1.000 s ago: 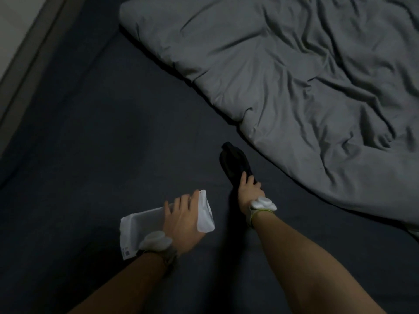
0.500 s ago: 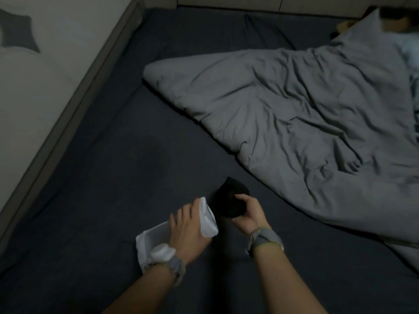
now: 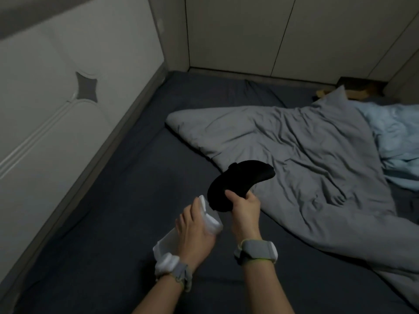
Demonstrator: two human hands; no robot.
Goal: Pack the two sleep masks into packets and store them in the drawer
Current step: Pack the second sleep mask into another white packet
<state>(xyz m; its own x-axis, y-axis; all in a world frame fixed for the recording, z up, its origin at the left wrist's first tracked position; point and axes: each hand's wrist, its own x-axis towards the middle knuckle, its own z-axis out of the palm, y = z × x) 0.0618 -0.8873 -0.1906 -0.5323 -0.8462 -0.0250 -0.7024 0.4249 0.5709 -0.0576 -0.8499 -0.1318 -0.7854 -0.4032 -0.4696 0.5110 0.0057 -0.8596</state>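
Sleep mask [image 3: 240, 182] x1, packet [image 3: 210, 222] x1; gripping mask w/ R hand [image 3: 246, 209], now lifting off mattress [image 3: 136, 177]; clutching packet w/ L hand [image 3: 192, 230].

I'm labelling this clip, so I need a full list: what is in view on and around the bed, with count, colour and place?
sleep mask: one, black, held above the sheet
packet: one, white, held low, left of the mask
duvet: one, grey, crumpled on the right
bedding: one, light blue, far right
sheet: one, dark blue, over the mattress
padded panel: one, off-white, along the left
wristbands: two, grey, one per wrist
left hand: grips the packet
right hand: grips the sleep mask
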